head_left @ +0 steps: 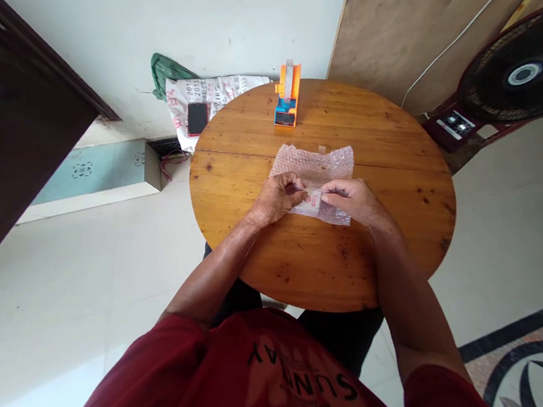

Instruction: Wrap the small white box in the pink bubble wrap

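Note:
A sheet of clear, pinkish bubble wrap (314, 165) lies spread on the round wooden table in front of me. On its near part is a small pale flat item with red print (311, 200), partly covered by my fingers; its kind I cannot make out. My left hand (278, 197) is closed in a pinch on the bubble wrap at the item's left. From the right, my right hand (353, 201) pinches the wrap beside the item, thumb against fingers. The fingertips of both hands are close together.
An orange tape dispenser (288, 97) stands at the far edge of the wooden table (395, 146). Behind the table's left edge are a phone (197, 118) and a printed white sack (222, 88). A large black fan (521, 74) stands at right.

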A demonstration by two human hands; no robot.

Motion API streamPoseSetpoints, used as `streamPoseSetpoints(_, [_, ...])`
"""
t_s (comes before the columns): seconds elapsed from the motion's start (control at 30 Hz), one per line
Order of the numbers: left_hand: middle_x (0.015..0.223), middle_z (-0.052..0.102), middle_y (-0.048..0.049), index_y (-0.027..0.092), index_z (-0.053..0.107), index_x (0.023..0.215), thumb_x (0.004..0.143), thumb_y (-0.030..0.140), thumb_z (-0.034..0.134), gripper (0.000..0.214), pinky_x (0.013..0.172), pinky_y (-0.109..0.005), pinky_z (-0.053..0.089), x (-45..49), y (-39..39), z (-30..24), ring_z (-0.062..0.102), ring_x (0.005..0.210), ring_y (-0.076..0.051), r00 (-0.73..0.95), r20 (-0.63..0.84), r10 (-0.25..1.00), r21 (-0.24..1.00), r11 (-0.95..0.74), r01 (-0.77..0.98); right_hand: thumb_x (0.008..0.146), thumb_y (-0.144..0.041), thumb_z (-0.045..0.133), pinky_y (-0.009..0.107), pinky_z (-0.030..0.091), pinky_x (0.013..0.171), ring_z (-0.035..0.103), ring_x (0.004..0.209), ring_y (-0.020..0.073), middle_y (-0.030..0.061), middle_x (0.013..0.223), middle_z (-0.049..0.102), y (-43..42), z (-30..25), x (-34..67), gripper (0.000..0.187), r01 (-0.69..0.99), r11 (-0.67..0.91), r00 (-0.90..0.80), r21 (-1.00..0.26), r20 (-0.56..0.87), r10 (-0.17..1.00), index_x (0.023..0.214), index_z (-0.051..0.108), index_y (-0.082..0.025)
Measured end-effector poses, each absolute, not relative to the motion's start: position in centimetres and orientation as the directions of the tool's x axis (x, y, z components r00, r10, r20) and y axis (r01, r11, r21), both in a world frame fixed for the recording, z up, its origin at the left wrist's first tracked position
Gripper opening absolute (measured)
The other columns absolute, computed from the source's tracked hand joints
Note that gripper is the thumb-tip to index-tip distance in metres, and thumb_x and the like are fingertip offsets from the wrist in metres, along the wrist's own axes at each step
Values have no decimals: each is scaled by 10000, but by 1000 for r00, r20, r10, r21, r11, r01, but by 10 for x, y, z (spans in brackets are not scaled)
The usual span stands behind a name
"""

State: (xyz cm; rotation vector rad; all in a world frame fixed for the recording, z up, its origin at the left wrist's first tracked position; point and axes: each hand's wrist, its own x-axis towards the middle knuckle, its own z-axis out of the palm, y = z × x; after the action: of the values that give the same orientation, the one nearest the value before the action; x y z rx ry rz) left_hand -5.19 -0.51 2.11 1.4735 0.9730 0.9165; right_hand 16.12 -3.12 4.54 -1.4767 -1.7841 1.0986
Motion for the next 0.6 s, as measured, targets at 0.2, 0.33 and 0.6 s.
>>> streamPoseSetpoints(0.2, [858,680,-28,134,586,703,724,168,708,128,678,-216,447,-53,-4,23,583,720,-81,377,49,925,990,-96,106,777,-385,654,299,495,586,605,602,157,2,708,696,-30,40,160,186,460,34,-245,-887,-90,965,840,704,-216])
streamPoseSetpoints(0.33, [737,617,12,144,588,732,727,155,690,102,623,-216,404,-53,-3,23,520,646,-75,374,41,926,982,-107,155,784,-386,670,350,543,679,660,702,192,37,847,741,-31,46,160,220,462,48,-227,-886,-66,972,923,699,-218])
streamPoseSetpoints(0.6, [700,593,32,156,570,786,717,146,681,132,602,-209,386,-53,-4,25,507,624,-77,381,29,924,987,-87,135,760,-422,719,433,557,839,681,883,253,51,965,728,-30,36,151,293,568,174,-170,-804,92,981,998,704,-253])
